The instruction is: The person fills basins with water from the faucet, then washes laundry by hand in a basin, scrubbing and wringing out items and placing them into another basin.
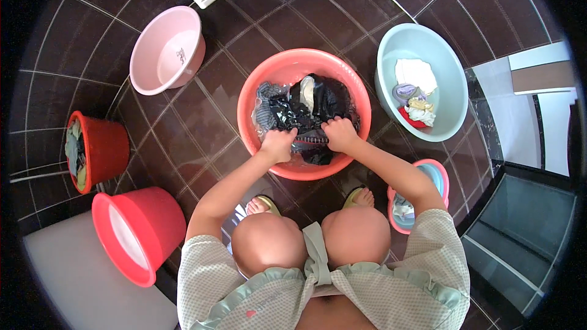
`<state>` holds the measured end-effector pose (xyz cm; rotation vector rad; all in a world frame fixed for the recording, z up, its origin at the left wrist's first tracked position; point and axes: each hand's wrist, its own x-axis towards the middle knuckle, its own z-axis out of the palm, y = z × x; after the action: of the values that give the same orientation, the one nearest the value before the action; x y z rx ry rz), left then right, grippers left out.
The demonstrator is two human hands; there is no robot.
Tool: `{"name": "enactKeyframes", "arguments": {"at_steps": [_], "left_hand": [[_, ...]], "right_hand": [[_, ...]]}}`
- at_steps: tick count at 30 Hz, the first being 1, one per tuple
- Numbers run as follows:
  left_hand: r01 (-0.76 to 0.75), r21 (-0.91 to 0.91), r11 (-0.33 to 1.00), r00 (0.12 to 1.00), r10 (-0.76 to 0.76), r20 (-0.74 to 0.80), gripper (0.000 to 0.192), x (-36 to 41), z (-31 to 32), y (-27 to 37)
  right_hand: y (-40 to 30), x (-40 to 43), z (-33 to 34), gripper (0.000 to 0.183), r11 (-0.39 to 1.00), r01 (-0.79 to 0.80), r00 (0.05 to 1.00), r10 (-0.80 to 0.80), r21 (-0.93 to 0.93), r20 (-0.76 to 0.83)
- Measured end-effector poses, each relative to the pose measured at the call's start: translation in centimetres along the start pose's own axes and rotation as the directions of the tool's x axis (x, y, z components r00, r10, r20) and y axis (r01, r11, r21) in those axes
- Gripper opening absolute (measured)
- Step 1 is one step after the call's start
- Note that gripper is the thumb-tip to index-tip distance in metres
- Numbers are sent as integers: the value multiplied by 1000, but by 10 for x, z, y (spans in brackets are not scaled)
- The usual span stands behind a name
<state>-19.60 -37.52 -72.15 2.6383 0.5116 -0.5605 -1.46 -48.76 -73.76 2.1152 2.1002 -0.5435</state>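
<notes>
A coral plastic basin (pixel 250 140) of water stands on the floor between my feet and the picture's middle. Soaking in it is a dark garment (pixel 312 138), with a striped or stitched band stretched between my hands. My left hand (pixel 276 145) grips one end of this band near the basin's front left. On the other end, my right hand (pixel 338 134) is closed over the fabric. More wet black clothing (pixel 328 94) lies behind them, with a pale patch in its middle. A grey striped cloth (pixel 267 110) floats at the left wall.
Around me stand a pink basin (pixel 158 62), a light blue basin (pixel 451 78) with small clothes (pixel 415 75), a red bucket (pixel 107 156) with clothes, a red bucket of whitish liquid (pixel 156 220), and a small pink-and-blue basin (pixel 440 174). Dark floor tiles (pixel 215 114) look wet.
</notes>
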Motion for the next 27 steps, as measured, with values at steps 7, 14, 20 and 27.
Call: {"name": "enactKeyframes", "arguments": {"at_steps": [7, 14, 20, 27], "left_hand": [[160, 111, 981, 979, -172, 107, 51, 40, 39, -5], [74, -444, 893, 996, -89, -12, 55, 20, 12, -41], [-161, -702, 694, 986, 90, -137, 47, 8, -18, -30], [-19, -129, 991, 1000, 18, -9, 66, 14, 5, -6]], "right_hand": [[-4, 24, 42, 36, 963, -69, 995, 87, -261, 58], [-1, 19, -2, 25, 952, -211, 973, 226, 220, -43], [19, -6, -68, 35, 826, -184, 983, 160, 533, 91], [15, -5, -12, 31, 996, -63, 989, 53, 65, 138]]}}
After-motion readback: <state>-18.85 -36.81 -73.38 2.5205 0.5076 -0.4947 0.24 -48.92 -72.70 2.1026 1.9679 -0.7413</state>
